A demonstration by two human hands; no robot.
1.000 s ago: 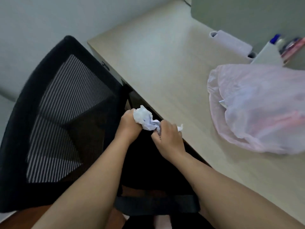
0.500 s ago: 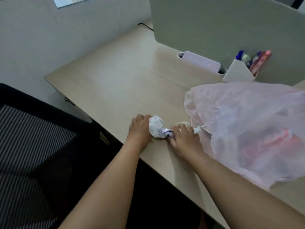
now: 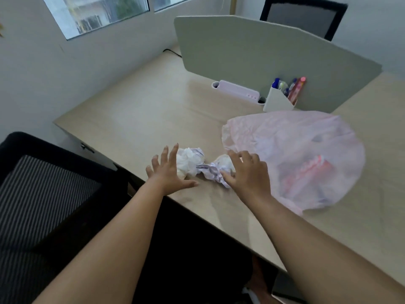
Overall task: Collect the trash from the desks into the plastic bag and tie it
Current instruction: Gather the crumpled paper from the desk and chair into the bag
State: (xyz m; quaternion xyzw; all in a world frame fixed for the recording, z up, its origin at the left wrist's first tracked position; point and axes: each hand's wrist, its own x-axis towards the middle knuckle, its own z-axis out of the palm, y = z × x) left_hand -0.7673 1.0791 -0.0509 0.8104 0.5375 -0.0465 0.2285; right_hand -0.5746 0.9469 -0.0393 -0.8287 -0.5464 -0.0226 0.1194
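Note:
Crumpled white paper trash (image 3: pixel 198 164) lies on the desk (image 3: pixel 135 119) near its front edge, a white wad on the left and printed scraps on the right. My left hand (image 3: pixel 168 172) hovers just left of the wad with fingers spread, holding nothing. My right hand (image 3: pixel 245 174) is over the right end of the scraps, fingers loosely bent, gripping nothing. A translucent pink plastic bag (image 3: pixel 295 159) with trash inside lies on the desk to the right of my right hand.
A white pen holder (image 3: pixel 278 100) with markers and a white power strip (image 3: pixel 237 92) stand against the grey divider panel (image 3: pixel 263 55). A black mesh chair (image 3: pixel 43 189) is at the left by the desk edge. Another chair (image 3: pixel 302 16) stands behind the divider.
Both hands carried the crumpled paper from above the chair onto the desk and have let it go; the fingers have opened and lifted off it.

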